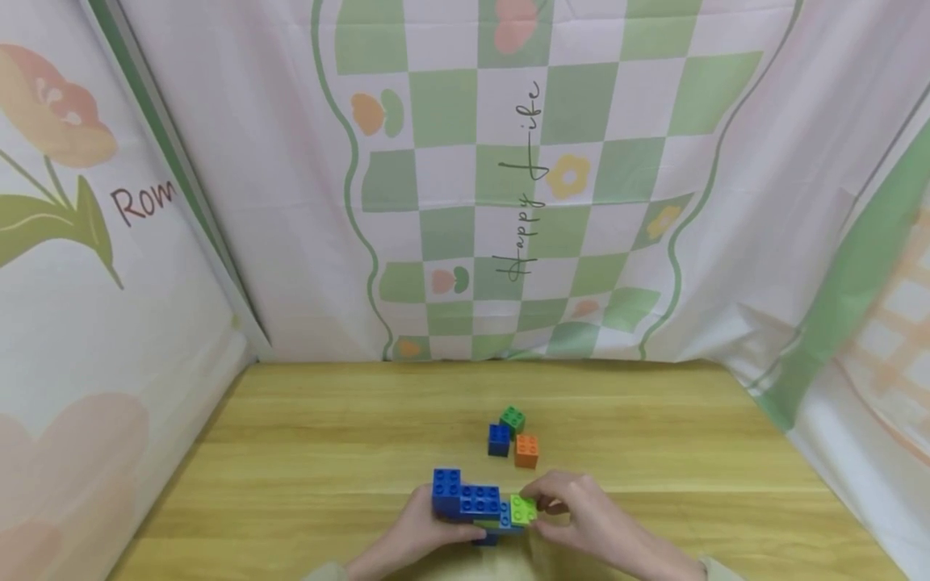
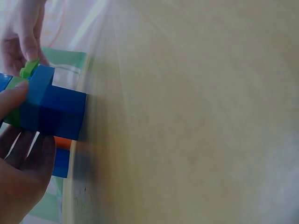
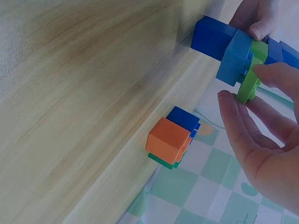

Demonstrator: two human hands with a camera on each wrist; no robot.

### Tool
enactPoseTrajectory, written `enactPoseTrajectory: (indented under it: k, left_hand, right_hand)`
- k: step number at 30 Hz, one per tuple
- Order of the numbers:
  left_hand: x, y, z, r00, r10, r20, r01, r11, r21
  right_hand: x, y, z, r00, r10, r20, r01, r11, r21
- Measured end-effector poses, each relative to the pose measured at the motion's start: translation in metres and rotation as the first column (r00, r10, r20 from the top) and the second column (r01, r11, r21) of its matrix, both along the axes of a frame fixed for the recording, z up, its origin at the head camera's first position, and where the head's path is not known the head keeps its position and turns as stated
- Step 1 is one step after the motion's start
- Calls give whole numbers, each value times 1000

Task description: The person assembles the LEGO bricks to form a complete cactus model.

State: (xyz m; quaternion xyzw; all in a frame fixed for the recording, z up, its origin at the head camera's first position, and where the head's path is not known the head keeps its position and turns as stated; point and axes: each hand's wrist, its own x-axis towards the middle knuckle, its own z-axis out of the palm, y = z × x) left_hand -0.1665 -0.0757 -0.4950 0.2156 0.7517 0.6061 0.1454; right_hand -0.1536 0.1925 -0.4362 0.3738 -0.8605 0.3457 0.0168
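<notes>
My left hand (image 1: 416, 528) grips a stepped assembly of toy building bricks (image 1: 479, 501), mostly dark blue with a lighter blue brick (image 3: 233, 58) and a green layer in it. The thumb lies on the near side, with fingers behind and beneath. My right hand (image 1: 596, 520) pinches a thin light-green brick (image 1: 520, 510) between thumb and fingertips. That piece is at the right end of the assembly, over the lighter blue brick's studs. In the right wrist view it stands slightly tilted against them; whether it is pressed on, I cannot tell.
Beyond the hands, a small blue brick (image 1: 498, 440), an orange brick (image 1: 526, 450) and a green brick (image 1: 512, 419) stand close together on the wooden table (image 1: 327, 436). A checked cloth (image 1: 508, 177) hangs behind the table's far edge.
</notes>
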Motion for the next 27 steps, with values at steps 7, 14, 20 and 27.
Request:
enactPoseTrajectory:
  k: [7,14,20,27]
  left_hand:
    - [0,0,0,1000,13,-5,-13,1000,-19]
    - [0,1,0,1000,13,13,-13,1000,-11]
    - [0,1,0,1000,19,11,-19,1000,-21]
    - [-1,1,0,1000,14,-1,-14,1000,-17]
  right_hand:
    - [-1,0,0,1000,17,5,-17,1000,-11]
    - [-2,0,3,1000,21,21,-21,1000,16]
    - [-3,0,5,997,10,70,-12,999,35]
    - [-7,2,4,994,39,98,-40,999,11]
